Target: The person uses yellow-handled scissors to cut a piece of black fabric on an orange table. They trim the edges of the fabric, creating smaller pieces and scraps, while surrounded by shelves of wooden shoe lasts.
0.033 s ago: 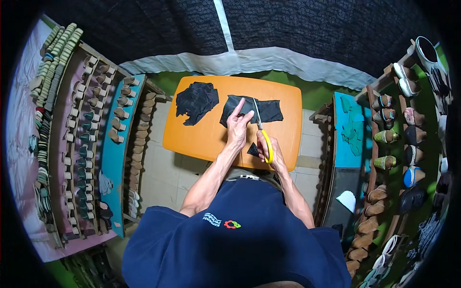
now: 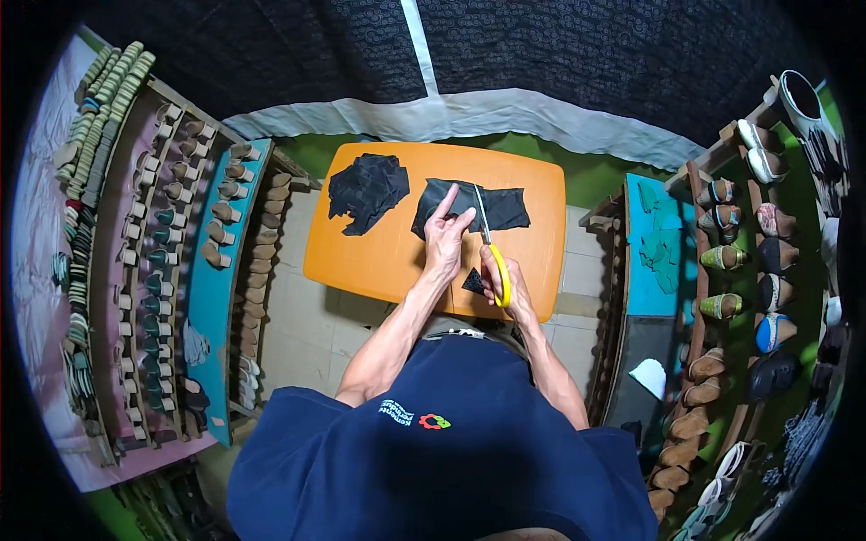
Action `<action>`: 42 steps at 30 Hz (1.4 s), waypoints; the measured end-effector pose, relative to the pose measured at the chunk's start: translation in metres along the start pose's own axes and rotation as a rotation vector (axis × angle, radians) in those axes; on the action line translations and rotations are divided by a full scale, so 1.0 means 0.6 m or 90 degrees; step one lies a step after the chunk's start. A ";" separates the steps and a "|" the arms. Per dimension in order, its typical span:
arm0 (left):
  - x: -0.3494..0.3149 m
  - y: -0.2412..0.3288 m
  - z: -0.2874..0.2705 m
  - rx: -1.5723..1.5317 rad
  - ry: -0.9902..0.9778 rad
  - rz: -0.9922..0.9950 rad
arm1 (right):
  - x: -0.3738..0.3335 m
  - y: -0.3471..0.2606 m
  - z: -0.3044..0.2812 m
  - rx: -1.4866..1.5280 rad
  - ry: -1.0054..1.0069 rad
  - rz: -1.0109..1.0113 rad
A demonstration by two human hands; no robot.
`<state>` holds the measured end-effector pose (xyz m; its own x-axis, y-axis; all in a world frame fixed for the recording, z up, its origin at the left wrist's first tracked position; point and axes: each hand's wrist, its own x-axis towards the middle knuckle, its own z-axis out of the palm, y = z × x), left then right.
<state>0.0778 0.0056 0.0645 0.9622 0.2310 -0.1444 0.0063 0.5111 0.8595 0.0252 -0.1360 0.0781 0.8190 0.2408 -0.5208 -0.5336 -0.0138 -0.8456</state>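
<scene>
A dark piece of cloth (image 2: 511,208) lies spread on the orange table (image 2: 397,266). My left hand (image 2: 444,242) rests on its near edge, index finger and thumb stretched out and apart. In my right hand (image 2: 516,290) is a pair of yellow-handled scissors (image 2: 502,272). Their blades point away from me and lie across the cloth, just right of my left fingertips. How far the blades are parted is hard to make out. A small black triangular scrap (image 2: 472,282) sits between my two hands. To the left, a heap of black cloth pieces (image 2: 370,189) lies crumpled.
Racks of wooden shoe lasts (image 2: 158,307) line the left side beside a turquoise panel (image 2: 212,298). On the right, a turquoise shelf (image 2: 663,194) bears green scraps, and shoes (image 2: 723,257) fill the rack behind it. A dark patterned curtain (image 2: 559,72) hangs beyond the table.
</scene>
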 end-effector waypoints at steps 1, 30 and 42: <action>0.002 -0.001 0.002 -0.010 -0.002 0.004 | -0.004 -0.003 0.005 0.006 0.014 -0.006; 0.049 0.058 -0.047 0.040 -0.155 -0.120 | 0.007 0.024 -0.010 -0.190 -0.004 -0.093; 0.045 0.050 -0.039 0.036 -0.126 -0.113 | -0.012 0.020 -0.009 -0.149 0.028 -0.072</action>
<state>0.0975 0.0463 0.0748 0.9792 -0.0275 -0.2010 0.1892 0.4810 0.8561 0.0140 -0.1432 0.0708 0.8819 0.2112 -0.4215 -0.3788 -0.2150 -0.9002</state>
